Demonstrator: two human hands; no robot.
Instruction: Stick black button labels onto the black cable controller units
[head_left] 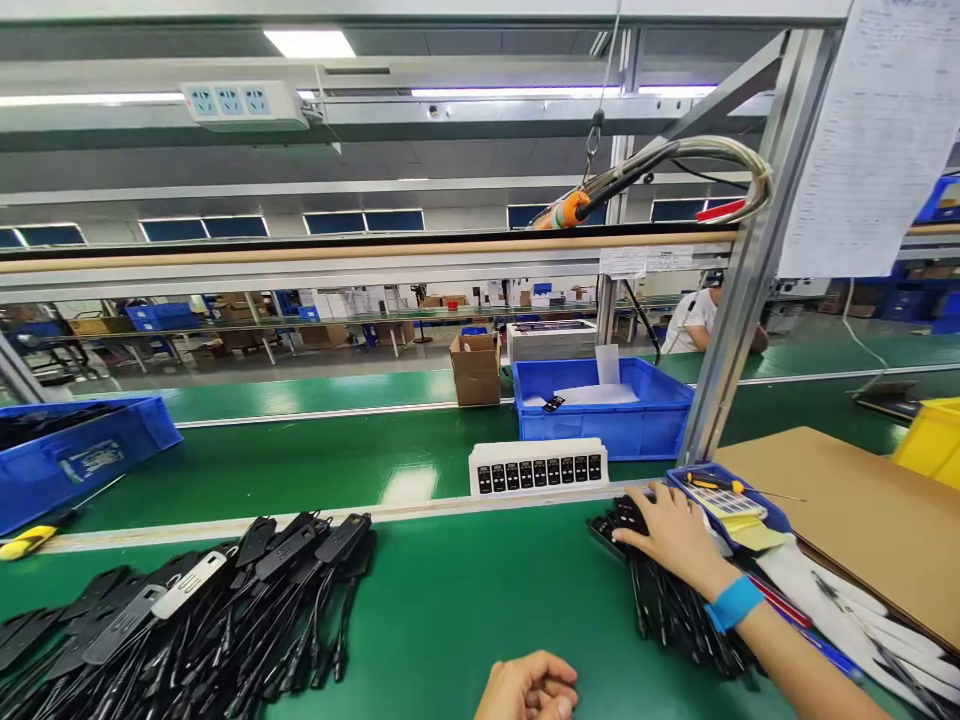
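Many black cabled units (289, 556) lie heaped at left on the green bench (442, 600). The left hand (531, 688) has its fingers loosely curled, visibly empty. Farther right, the right hand (667, 530) spreads its fingers over a second black pile (671, 620); whether they grip cannot be told.

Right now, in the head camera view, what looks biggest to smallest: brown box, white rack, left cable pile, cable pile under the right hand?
1. Left cable pile
2. Right cable pile, partly hidden by the right hand
3. White rack
4. Brown box
The box is farther away, so real sizes may differ.
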